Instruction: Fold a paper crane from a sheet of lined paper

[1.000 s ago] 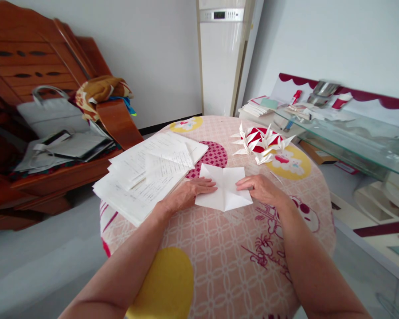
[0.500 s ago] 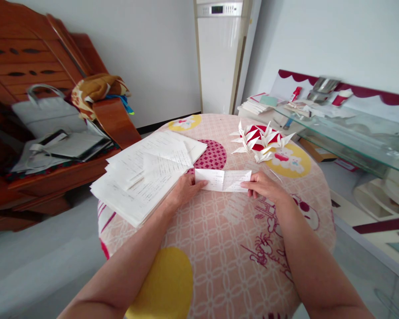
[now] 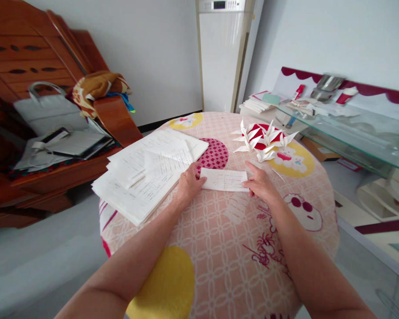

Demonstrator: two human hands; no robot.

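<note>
A folded strip of printed paper (image 3: 223,180) is held level just over the tablecloth, its long side running left to right. Its left end is pinched in my left hand (image 3: 190,182), thumb on top. At the right end, my right hand (image 3: 260,180) grips the edge between thumb and curled fingers, with the index finger pointing away from it. Beside my left hand lies a stack of printed sheets (image 3: 146,177). Several white folded paper cranes (image 3: 266,137) sit together beyond my right hand.
A patterned cloth covers the round table (image 3: 213,248). At right stands a glass shelf (image 3: 359,133) with metal bowls (image 3: 327,86) and papers. To the left, a wooden bench (image 3: 96,164) bears a grey bag (image 3: 48,108). A tall white air conditioner (image 3: 221,62) stands behind.
The paper strip now looks flatter, its middle crease less marked. My right hand has shifted slightly left, and its index finger has lifted outward. The view has tilted a little.
</note>
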